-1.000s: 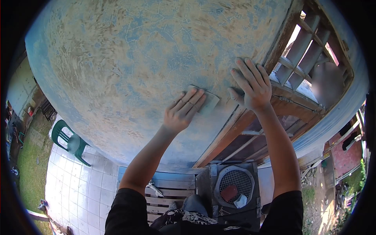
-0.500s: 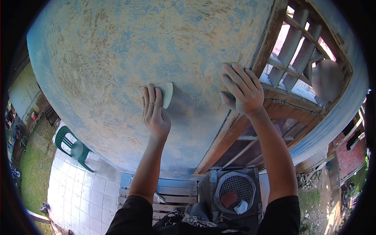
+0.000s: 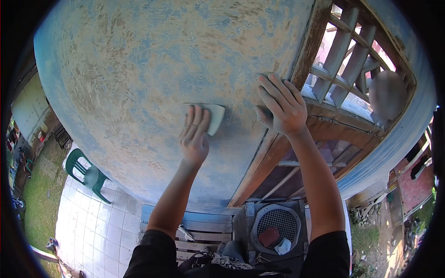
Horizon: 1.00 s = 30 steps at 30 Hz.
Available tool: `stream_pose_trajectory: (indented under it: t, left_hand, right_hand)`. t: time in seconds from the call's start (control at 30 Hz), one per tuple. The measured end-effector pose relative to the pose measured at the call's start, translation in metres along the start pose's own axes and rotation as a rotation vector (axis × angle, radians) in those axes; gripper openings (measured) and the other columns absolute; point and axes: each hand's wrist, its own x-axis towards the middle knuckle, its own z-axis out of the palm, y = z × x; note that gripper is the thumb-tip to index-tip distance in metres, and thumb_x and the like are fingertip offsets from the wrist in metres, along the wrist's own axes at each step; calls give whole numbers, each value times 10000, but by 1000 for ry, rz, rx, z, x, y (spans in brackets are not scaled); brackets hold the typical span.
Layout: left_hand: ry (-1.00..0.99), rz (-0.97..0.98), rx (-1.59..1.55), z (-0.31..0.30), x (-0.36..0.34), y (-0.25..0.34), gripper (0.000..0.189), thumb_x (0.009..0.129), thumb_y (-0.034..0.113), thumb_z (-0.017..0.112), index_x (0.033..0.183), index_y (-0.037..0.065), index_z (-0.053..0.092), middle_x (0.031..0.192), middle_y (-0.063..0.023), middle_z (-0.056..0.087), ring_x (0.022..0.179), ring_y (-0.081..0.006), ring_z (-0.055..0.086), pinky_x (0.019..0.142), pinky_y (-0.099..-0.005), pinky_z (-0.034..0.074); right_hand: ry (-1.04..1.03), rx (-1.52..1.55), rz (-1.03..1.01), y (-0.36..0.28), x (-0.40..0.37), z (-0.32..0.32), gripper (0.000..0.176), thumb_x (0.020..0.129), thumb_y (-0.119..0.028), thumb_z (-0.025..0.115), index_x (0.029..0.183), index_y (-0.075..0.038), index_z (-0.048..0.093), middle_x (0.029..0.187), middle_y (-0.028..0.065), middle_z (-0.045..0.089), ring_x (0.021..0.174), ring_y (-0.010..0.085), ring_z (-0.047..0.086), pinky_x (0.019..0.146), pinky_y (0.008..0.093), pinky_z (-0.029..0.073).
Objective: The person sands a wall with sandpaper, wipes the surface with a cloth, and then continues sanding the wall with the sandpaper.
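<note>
Patches of tan and blue cover a worn wall (image 3: pixel 153 60) in front of me. My left hand (image 3: pixel 195 134) presses a pale, thin sheet (image 3: pixel 216 119) flat on the wall, its fingers over the sheet's left part. The sheet looks like sandpaper. To the right, my right hand (image 3: pixel 285 106) lies with spread fingers on the wall beside the wooden window frame (image 3: pixel 309 44); it holds nothing.
Below the wall are a slatted bench (image 3: pixel 208 226) and a round grille (image 3: pixel 276 225) bearing a reddish piece (image 3: pixel 269 236) and a pale piece (image 3: pixel 282 246). A green chair (image 3: pixel 90 176) stands on white tiles at left. Lattice bars (image 3: pixel 345 55) fill the window.
My left hand and the sheet have moved right and slightly down along the wall. My right hand appears slightly further left, still on the wall by the frame.
</note>
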Motion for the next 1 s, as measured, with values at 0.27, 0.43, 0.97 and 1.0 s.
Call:
stream_pose_trajectory:
  t: [0.27, 0.43, 0.97, 1.0]
  left_hand:
    - [166, -143, 97, -22, 37, -45, 333, 962, -2, 592, 1237, 97, 752, 1356, -88, 688, 1322, -285, 603, 1099, -469, 513]
    - [-146, 113, -5, -16, 7, -16, 321, 954, 1, 602, 1216, 98, 760, 1349, -87, 694, 1319, -288, 607, 1093, -478, 521]
    - [50, -42, 115, -30, 45, -47, 379, 957, -56, 555, 1287, 38, 718, 1402, -150, 652, 1358, -314, 574, 1099, -470, 512]
    - [52, -28, 114, -26, 46, -47, 379, 957, -56, 555, 1287, 38, 718, 1402, -150, 652, 1358, -314, 574, 1099, -470, 512]
  right_hand:
    - [1, -22, 6, 1, 0, 2, 363, 906, -302, 707, 1235, -157, 651, 1449, -5, 632, 1368, 193, 567, 1112, 390, 455]
    - [-6, -21, 21, 0, -3, 2, 346, 910, -303, 702, 1221, -157, 663, 1440, -9, 641, 1369, 194, 567, 1119, 390, 448]
    - [33, -47, 0, 1, -1, 4, 321, 921, -282, 678, 1203, -128, 683, 1409, 27, 666, 1335, 224, 598, 1081, 413, 474]
    - [42, -53, 7, 2, 0, 6, 321, 921, -282, 678, 1203, -128, 683, 1409, 27, 666, 1335, 224, 598, 1081, 413, 474]
